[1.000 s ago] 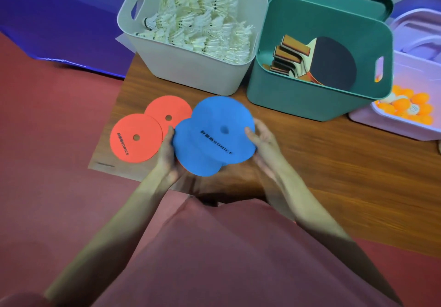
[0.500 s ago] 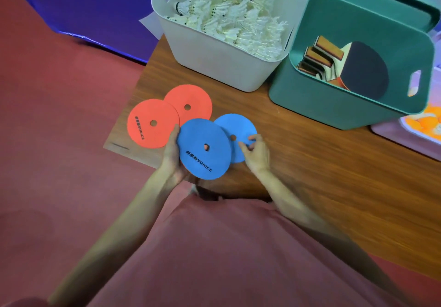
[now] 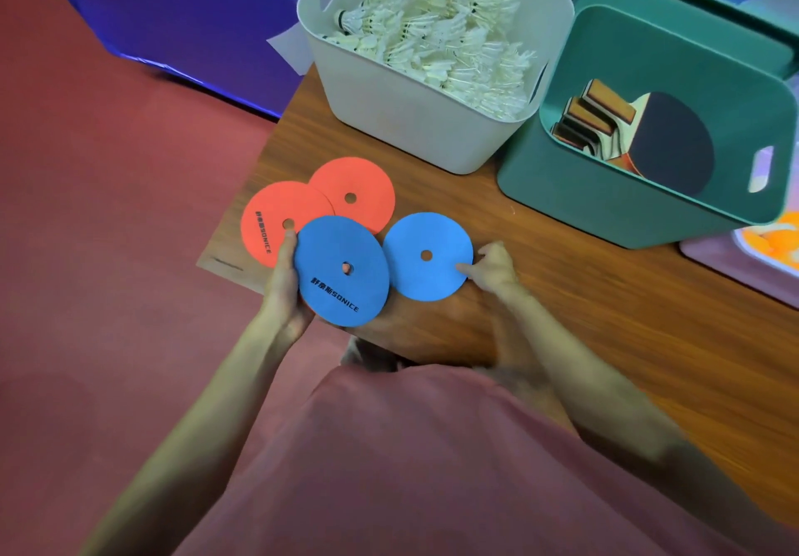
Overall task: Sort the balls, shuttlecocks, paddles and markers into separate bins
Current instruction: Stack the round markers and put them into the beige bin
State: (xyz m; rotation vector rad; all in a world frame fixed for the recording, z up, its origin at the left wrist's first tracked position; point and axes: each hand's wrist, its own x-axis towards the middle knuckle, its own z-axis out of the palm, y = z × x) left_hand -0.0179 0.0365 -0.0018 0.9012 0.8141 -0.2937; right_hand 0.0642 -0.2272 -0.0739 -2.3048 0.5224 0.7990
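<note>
My left hand [image 3: 283, 283] holds a blue disc marker [image 3: 341, 270] with black lettering by its left edge, above the table's front corner. A second blue marker [image 3: 426, 256] lies flat on the wooden table [image 3: 583, 296]; my right hand [image 3: 490, 268] pinches its right edge. Two orange markers [image 3: 276, 220] [image 3: 354, 192] lie overlapping just behind the left hand. The white bin [image 3: 402, 97] is full of shuttlecocks [image 3: 436, 32]. Paddles [image 3: 635, 136] fill the green bin [image 3: 605, 201]. Orange balls [image 3: 774, 240] show in a lilac bin at the right edge.
The table's left corner sits just under the orange markers, with red floor [image 3: 108, 253] beyond it. A blue mat [image 3: 173, 15] lies at the back left. A green lid [image 3: 691, 6] leans behind the green bin. Bare wood stretches right of my right hand.
The two blue markers, held stacked together a second ago, are now separated: the right hand has drawn one out to the right onto the table, and the left hand keeps the other.
</note>
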